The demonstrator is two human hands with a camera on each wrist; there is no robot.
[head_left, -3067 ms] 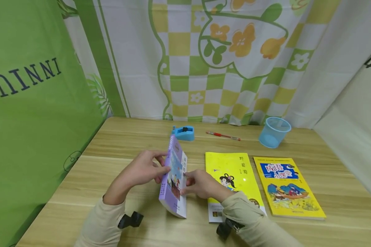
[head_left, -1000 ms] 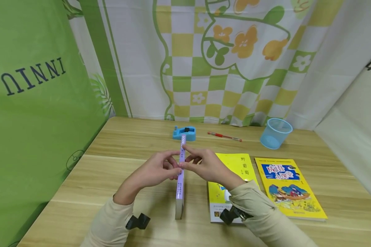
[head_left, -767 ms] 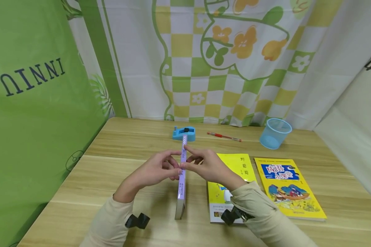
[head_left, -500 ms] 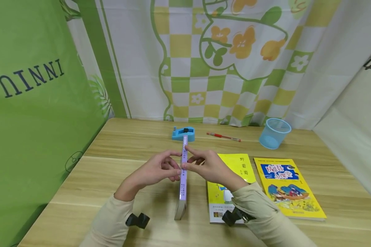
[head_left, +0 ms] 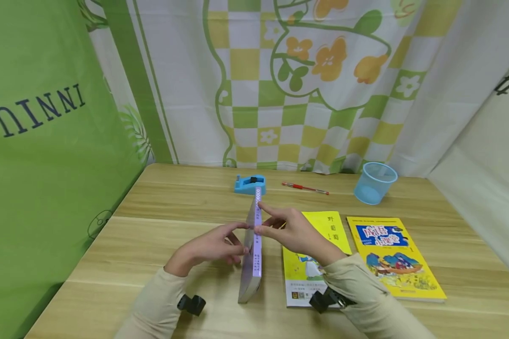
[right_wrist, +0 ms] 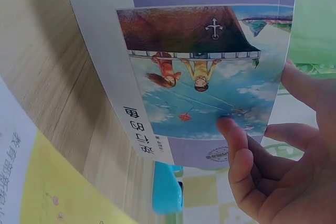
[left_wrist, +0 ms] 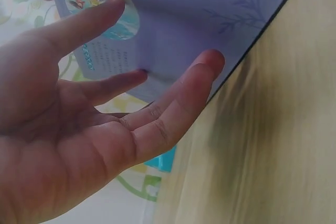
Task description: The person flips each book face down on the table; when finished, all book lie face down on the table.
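While holding purple book (head_left: 252, 263) spine-up, pinches spine edge (head_left: 258, 248) with curled right grip (head_left: 296, 231), touches back cover (left_wrist: 173, 24) with loosely spread left grip (head_left: 214, 246).

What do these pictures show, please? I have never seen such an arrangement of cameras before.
There is no machine: a person works with two bare hands. The wide picture comes from a camera worn on the head; the two close ones come from a small black camera on each wrist.

The left hand touches the back cover of a purple paperback book; the right hand grips its spine and front cover. The book is held on edge, spine up.

On the pale wooden table are a yellow-and-white paperback, a yellow paperback with a blue title panel, a round translucent blue cup, a blue plastic tape dispenser and a slim red pen.
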